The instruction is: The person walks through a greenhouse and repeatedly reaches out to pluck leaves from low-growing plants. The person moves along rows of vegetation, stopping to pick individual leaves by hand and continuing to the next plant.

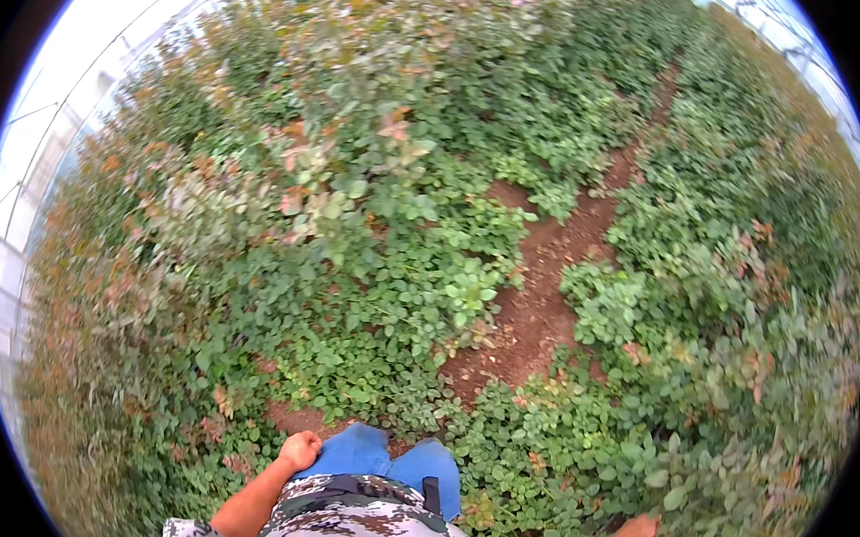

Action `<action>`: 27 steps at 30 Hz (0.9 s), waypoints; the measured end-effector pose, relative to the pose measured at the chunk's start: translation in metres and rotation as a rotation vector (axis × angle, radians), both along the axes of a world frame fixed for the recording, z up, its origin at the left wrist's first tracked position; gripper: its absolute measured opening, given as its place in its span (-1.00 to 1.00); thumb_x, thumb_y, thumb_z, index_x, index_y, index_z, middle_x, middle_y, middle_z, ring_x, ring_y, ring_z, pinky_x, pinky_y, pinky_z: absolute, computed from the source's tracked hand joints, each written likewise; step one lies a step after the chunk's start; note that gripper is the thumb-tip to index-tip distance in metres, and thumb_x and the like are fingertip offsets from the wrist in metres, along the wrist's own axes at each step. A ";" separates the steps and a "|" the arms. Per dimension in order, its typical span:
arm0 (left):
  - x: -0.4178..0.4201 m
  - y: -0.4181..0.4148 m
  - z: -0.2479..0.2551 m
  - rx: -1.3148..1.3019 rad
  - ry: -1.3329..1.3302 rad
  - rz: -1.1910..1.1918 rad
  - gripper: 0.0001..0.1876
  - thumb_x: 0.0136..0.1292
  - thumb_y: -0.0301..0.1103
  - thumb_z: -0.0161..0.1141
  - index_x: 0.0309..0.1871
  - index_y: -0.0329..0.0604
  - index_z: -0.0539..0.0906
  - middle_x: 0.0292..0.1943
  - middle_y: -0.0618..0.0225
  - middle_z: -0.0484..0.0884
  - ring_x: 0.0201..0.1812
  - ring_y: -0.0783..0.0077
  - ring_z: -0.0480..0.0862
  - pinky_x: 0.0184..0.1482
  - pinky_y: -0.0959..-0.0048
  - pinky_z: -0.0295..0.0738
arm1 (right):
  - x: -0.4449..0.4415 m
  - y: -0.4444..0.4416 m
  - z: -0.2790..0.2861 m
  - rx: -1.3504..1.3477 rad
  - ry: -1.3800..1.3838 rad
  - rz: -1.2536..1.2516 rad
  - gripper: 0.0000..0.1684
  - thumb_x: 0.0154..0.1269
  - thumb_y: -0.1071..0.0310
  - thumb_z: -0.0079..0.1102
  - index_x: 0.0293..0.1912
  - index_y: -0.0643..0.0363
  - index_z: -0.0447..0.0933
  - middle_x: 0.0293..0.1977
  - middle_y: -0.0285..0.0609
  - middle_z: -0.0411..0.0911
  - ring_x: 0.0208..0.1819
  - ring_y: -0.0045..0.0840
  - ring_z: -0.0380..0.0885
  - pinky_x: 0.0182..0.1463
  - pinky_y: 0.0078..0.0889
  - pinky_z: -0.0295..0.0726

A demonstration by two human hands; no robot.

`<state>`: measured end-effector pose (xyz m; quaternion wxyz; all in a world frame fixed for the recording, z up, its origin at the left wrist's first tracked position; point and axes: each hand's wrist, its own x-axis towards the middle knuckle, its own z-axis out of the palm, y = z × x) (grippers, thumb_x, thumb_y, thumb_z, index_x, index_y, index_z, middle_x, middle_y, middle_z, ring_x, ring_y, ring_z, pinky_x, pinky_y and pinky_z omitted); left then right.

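My left hand (302, 450) hangs beside my hip at the lower left, against blue trousers (355, 449). Its fingers are curled in, and nothing shows in it. At the bottom edge, right of my body, my right hand (642, 527) is stretched out low among leafy plants (674, 482); its fingers are too small and blurred to tell whether it holds a leaf or stem. Green bushes (328, 274), some with reddish upper leaves, stand before me.
A narrow path of brown soil (541, 299) runs between the bushes towards the upper right, strewn with dry leaf bits. Plants lean over its edges on both sides. The frame and pale covering of a greenhouse (37, 143) show at the far left and upper right.
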<state>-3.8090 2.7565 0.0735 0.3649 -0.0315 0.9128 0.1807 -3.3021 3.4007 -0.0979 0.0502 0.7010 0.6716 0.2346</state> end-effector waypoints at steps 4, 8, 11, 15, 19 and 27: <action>-0.001 0.000 -0.028 0.154 -0.045 0.044 -0.85 0.08 -0.39 0.01 -0.42 -0.29 0.52 -0.56 0.24 0.58 -0.53 0.42 0.57 -0.40 0.47 0.47 | -0.019 -0.020 0.016 0.047 1.250 -0.383 -0.77 0.11 0.24 -0.12 -0.30 0.18 0.35 -0.50 -0.14 0.44 -0.56 -0.39 0.38 -0.51 -0.36 0.36; 0.009 0.008 -0.037 0.304 -0.141 0.131 -0.90 0.16 -0.48 -0.04 -0.42 -0.32 0.44 -0.63 0.30 0.51 -0.65 0.54 0.49 -0.59 0.60 0.43 | -0.108 -0.070 0.080 0.223 2.498 -0.685 -0.88 0.12 0.43 -0.07 -0.28 0.13 0.39 -0.48 -0.27 0.47 -0.53 -0.52 0.45 -0.49 -0.52 0.44; -0.005 0.016 -0.048 0.336 -0.152 0.095 -0.89 0.15 -0.43 -0.02 -0.42 -0.28 0.45 -0.65 0.31 0.50 -0.68 0.55 0.44 -0.62 0.59 0.37 | -0.156 -0.095 0.137 0.052 2.305 -0.686 -0.93 0.19 0.41 -0.09 -0.32 0.12 0.39 -0.48 -0.27 0.47 -0.48 -0.54 0.46 -0.43 -0.50 0.47; -0.025 0.026 -0.067 0.414 -0.233 0.173 -0.93 0.15 -0.46 -0.02 -0.41 -0.26 0.41 -0.66 0.32 0.47 -0.71 0.55 0.41 -0.68 0.59 0.33 | -0.195 -0.138 0.172 -0.201 2.377 -0.527 -0.94 0.19 0.37 0.01 -0.37 0.13 0.38 -0.51 -0.29 0.47 -0.53 -0.63 0.45 -0.47 -0.61 0.46; -0.034 0.034 -0.075 0.457 -0.253 0.199 -0.95 0.16 -0.47 -0.03 -0.40 -0.23 0.40 -0.67 0.33 0.44 -0.73 0.55 0.37 -0.73 0.58 0.28 | -0.227 -0.191 0.163 -0.518 2.201 -0.495 -0.92 0.15 0.37 0.07 -0.39 0.15 0.41 -0.52 -0.30 0.47 -0.52 -0.67 0.45 -0.48 -0.65 0.46; -0.044 0.021 -0.085 0.427 0.040 -0.512 -0.75 0.13 -0.27 0.03 -0.18 -0.20 0.52 -0.50 0.21 0.56 -0.50 0.21 0.49 -0.45 0.40 0.40 | -0.200 -0.266 0.102 -0.961 1.159 0.035 -0.76 0.06 0.35 0.07 -0.24 0.24 0.47 -0.46 -0.26 0.51 -0.47 -0.65 0.46 -0.36 -0.53 0.45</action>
